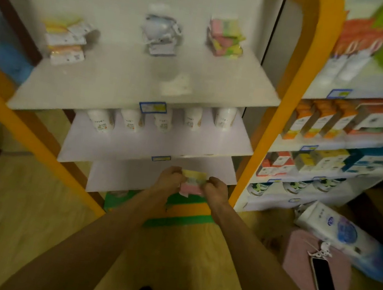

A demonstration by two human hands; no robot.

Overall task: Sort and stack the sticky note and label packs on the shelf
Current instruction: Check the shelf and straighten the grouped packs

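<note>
Low in front of the bottom shelf, my left hand (170, 178) and my right hand (216, 189) both grip a small pack of sticky notes (193, 182), yellow on top and pink below. On the top white shelf (120, 83) stand three piles: yellow and orange label packs (66, 42) at the left, a heap of white and grey packs (161, 33) in the middle, and pink, yellow and green sticky note packs (225, 38) at the right. One flat pale pack (176, 84) lies near the shelf's front edge. The view is blurred.
White cups (161, 121) line the second shelf. An orange frame post (282, 104) borders the shelves on the right, another slants at the left. Boxed goods fill the neighbouring rack (339, 123). A phone (324, 281) lies on a pink box beside a tissue pack on the floor.
</note>
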